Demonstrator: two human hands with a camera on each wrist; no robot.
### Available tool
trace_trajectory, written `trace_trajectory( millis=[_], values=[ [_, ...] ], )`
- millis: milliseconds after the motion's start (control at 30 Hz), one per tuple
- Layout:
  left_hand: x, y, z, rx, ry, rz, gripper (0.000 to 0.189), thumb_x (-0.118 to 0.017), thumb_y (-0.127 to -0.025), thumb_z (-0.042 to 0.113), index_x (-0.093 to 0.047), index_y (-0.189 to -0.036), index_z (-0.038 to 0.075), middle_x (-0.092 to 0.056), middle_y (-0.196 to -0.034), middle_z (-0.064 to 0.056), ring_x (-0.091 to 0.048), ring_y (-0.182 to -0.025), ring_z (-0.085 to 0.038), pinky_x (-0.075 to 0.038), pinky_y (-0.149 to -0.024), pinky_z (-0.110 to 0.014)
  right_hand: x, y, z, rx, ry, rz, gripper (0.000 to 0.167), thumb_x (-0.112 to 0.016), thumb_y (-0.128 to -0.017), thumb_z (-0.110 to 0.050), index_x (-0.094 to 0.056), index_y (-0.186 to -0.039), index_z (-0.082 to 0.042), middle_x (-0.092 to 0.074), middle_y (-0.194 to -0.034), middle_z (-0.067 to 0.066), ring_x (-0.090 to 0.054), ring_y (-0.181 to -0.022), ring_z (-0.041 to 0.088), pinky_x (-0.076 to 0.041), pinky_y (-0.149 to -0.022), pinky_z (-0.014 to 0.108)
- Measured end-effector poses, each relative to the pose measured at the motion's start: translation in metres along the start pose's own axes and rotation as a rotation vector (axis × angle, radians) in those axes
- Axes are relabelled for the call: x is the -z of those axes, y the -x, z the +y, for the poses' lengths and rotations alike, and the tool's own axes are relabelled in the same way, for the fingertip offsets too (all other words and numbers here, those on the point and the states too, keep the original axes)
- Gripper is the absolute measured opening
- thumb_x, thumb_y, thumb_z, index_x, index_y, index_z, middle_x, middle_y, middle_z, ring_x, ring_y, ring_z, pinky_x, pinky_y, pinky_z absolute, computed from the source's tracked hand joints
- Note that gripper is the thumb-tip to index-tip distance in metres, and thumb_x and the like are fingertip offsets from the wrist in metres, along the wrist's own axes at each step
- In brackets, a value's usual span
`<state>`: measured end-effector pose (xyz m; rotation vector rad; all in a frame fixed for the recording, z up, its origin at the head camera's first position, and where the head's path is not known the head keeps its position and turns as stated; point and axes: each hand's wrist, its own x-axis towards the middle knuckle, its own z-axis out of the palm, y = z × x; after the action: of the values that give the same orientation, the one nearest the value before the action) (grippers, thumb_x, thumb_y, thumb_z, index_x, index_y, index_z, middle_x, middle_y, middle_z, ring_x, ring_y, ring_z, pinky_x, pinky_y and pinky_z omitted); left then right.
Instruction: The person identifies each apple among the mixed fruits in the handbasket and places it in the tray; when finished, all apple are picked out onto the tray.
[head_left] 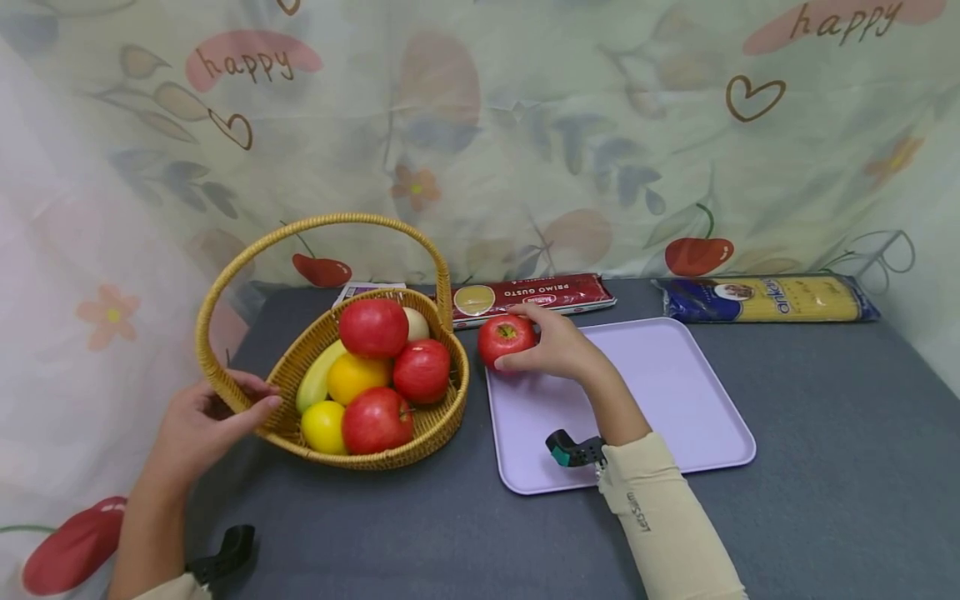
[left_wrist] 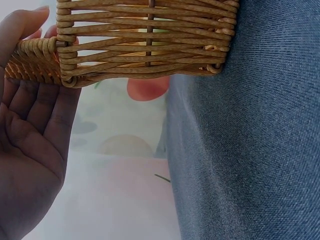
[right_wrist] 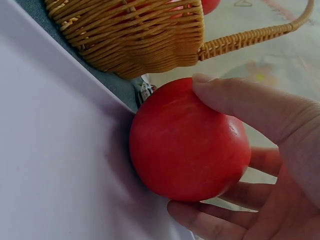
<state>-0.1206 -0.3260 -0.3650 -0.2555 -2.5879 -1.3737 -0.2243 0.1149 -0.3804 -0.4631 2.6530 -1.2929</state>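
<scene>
My right hand [head_left: 553, 343] grips a red apple [head_left: 507, 340] over the back left corner of a lilac tray [head_left: 645, 392]. In the right wrist view, the thumb lies on one side of the apple and the fingers reach round the other. At the left, my left hand [head_left: 206, 425] holds the handle [head_left: 217, 367] of a wicker basket [head_left: 442, 429] near the rim, with fingers behind it and the thumb in front. Inside the basket lie several red apples [head_left: 377, 419], an orange [head_left: 358, 377], a yellow lemon [head_left: 324, 427], a banana [head_left: 318, 375] and a pale round item [head_left: 416, 323].
Behind the tray lies a red pasta packet [head_left: 540, 297] along the curtain [head_left: 525, 167]. A blue and yellow spaghetti packet [head_left: 772, 299] lies at the back right. The dark grey tablecloth [head_left: 420, 533] runs under everything. The basket's tall handle arches above the fruit.
</scene>
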Motion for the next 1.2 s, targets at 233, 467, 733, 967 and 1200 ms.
trace_trajectory(
  millis=[233, 467, 733, 967, 1200],
  values=[
    [0.0, 0.0, -0.001, 0.006, -0.008, 0.004, 0.022, -0.076, -0.088, 0.002, -0.068, -0.108, -0.003, -0.073, -0.091, 0.006, -0.067, -0.072, -0.011, -0.056, -0.065, -0.02, 0.001, 0.001, 0.001, -0.02, -0.002, -0.03, 0.079, -0.086, -0.077, -0.03, -0.05, -0.144, -0.009, -0.054, -0.136, 0.017, -0.052, -0.121, 0.034, -0.046, -0.1, 0.053],
    [0.0, 0.0, -0.001, 0.007, -0.03, 0.006, 0.021, -0.076, -0.089, 0.005, -0.068, -0.108, -0.002, -0.074, -0.092, -0.002, -0.067, -0.073, -0.012, -0.056, -0.065, -0.02, 0.002, 0.001, 0.005, -0.038, -0.019, -0.058, 0.08, -0.084, -0.08, -0.032, -0.047, -0.148, -0.011, -0.053, -0.138, 0.018, -0.051, -0.122, 0.034, -0.045, -0.101, 0.053],
    [-0.001, 0.0, 0.0, 0.008, -0.023, 0.015, 0.021, -0.076, -0.089, 0.003, -0.068, -0.107, -0.003, -0.073, -0.091, 0.005, -0.067, -0.072, -0.011, -0.056, -0.064, -0.02, 0.003, 0.002, 0.001, -0.014, -0.012, -0.076, 0.08, -0.081, -0.083, -0.031, -0.044, -0.15, -0.007, -0.051, -0.139, 0.02, -0.051, -0.122, 0.036, -0.045, -0.101, 0.053],
    [-0.002, -0.001, -0.001, -0.002, -0.019, 0.017, 0.022, -0.077, -0.088, 0.004, -0.068, -0.107, -0.002, -0.073, -0.092, 0.007, -0.067, -0.072, -0.011, -0.056, -0.064, -0.02, 0.009, 0.008, -0.017, 0.007, -0.036, 0.006, 0.066, -0.077, -0.087, -0.026, -0.051, -0.144, -0.007, -0.053, -0.141, 0.018, -0.051, -0.126, 0.035, -0.046, -0.1, 0.054],
    [-0.002, 0.001, -0.002, -0.004, -0.007, 0.026, 0.021, -0.077, -0.087, 0.002, -0.068, -0.106, -0.002, -0.073, -0.091, 0.008, -0.067, -0.071, -0.011, -0.056, -0.063, -0.02, 0.01, 0.016, -0.04, 0.056, -0.087, 0.15, 0.049, -0.075, -0.089, -0.022, -0.061, -0.134, -0.007, -0.061, -0.133, 0.015, -0.056, -0.123, 0.034, -0.047, -0.101, 0.052]
  ],
)
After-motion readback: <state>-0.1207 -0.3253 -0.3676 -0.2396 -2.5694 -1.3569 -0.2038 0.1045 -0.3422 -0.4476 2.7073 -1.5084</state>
